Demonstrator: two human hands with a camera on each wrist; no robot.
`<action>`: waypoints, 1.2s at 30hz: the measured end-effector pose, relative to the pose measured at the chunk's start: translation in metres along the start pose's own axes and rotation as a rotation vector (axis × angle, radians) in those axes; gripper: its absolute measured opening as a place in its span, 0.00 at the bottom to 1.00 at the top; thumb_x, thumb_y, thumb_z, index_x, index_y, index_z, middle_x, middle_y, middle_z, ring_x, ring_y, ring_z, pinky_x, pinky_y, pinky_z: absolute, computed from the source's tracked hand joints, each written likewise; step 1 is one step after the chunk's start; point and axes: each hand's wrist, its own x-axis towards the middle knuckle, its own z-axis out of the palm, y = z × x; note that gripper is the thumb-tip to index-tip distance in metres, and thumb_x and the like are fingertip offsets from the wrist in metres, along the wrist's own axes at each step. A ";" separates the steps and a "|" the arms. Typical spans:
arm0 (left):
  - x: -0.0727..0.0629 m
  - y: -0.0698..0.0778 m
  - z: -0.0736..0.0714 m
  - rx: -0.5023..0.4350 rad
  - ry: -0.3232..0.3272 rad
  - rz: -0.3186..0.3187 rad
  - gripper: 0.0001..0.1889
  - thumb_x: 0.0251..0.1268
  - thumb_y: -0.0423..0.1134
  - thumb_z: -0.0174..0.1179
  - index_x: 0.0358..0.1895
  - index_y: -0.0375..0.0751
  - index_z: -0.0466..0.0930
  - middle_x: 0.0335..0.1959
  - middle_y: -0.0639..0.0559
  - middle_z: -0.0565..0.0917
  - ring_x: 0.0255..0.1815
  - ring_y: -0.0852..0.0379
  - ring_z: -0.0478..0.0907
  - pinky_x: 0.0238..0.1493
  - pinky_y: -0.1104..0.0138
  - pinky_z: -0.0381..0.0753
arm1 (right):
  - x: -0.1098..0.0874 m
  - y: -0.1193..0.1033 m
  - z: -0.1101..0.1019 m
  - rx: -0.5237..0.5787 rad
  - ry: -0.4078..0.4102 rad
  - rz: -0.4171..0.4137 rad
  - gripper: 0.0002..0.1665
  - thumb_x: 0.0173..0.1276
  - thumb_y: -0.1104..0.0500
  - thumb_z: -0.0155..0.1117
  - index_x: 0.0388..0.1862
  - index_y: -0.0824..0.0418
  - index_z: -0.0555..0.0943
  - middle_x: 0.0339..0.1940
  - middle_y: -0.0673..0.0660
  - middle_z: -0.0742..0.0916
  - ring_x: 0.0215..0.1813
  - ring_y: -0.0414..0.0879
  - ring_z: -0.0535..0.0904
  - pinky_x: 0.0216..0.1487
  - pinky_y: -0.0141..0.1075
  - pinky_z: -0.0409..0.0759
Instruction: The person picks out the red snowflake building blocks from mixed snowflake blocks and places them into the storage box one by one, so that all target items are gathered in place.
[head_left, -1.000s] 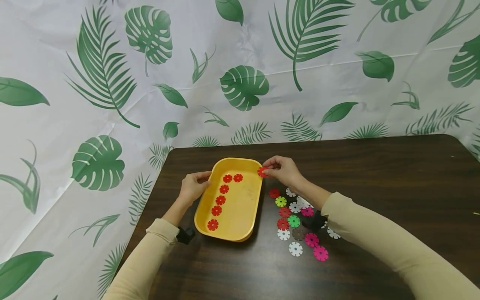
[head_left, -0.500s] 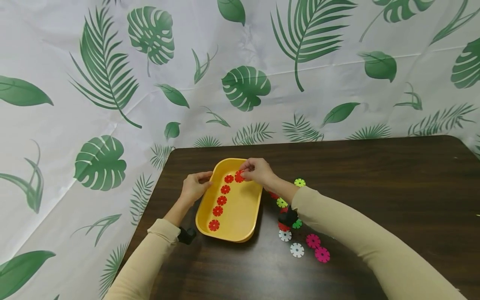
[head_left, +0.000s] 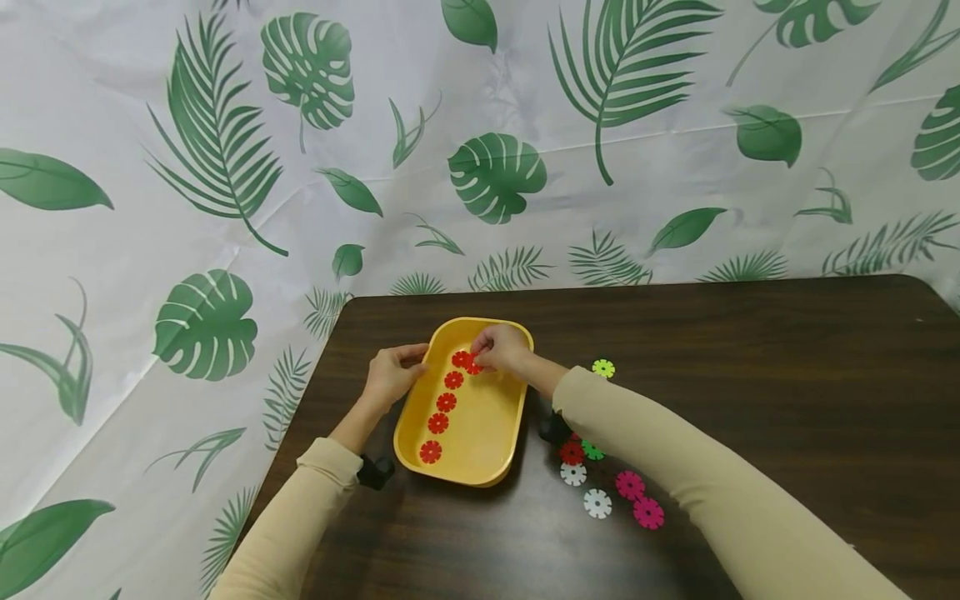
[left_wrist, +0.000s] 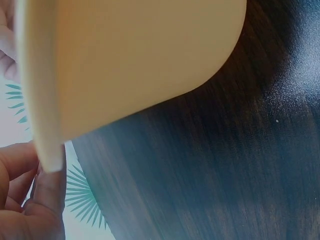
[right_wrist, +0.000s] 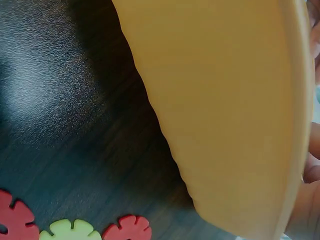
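My left hand [head_left: 386,379] grips the left rim of a yellow plastic tray [head_left: 480,437], thumb inside and fingers outside. In the left wrist view those fingers [left_wrist: 47,192] are beside the tray's wall [left_wrist: 140,55]. Along the tray's left side runs a line of red notched discs [head_left: 446,402], bending right at the far end. My right hand [head_left: 504,346] reaches inside there and pinches a red notched disc [head_left: 473,364] close beside the line's last visible one. The hand hides part of the tray floor. In the right wrist view the tray wall [right_wrist: 225,100] hides the held disc.
Right of the tray, loose notched discs lie on the dark wooden table [head_left: 750,367]: white [head_left: 597,503], pink [head_left: 648,512], red [head_left: 572,452], green [head_left: 592,450] and yellow-green [head_left: 603,367]. My right sleeve [head_left: 637,417] covers some. A leaf-print cloth [head_left: 420,192] hangs behind.
My right hand has carried the red disc left from the tray's right rim, then lowered it to the far end inside. My left hand keeps its grip on the rim.
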 end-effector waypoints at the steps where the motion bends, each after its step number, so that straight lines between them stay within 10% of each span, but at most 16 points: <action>1: 0.000 0.000 0.000 0.002 0.000 0.001 0.19 0.60 0.27 0.60 0.56 0.34 0.78 0.48 0.37 0.82 0.45 0.46 0.82 0.44 0.62 0.84 | 0.001 0.000 0.001 -0.018 -0.001 0.001 0.07 0.58 0.72 0.65 0.36 0.72 0.80 0.25 0.56 0.79 0.27 0.44 0.77 0.40 0.39 0.85; 36: 0.002 -0.003 0.002 0.016 0.011 -0.014 0.19 0.60 0.28 0.61 0.56 0.36 0.78 0.49 0.39 0.83 0.46 0.46 0.82 0.44 0.62 0.84 | 0.014 0.013 0.021 -0.284 0.083 0.037 0.03 0.55 0.69 0.69 0.26 0.65 0.82 0.24 0.55 0.82 0.25 0.44 0.74 0.24 0.28 0.77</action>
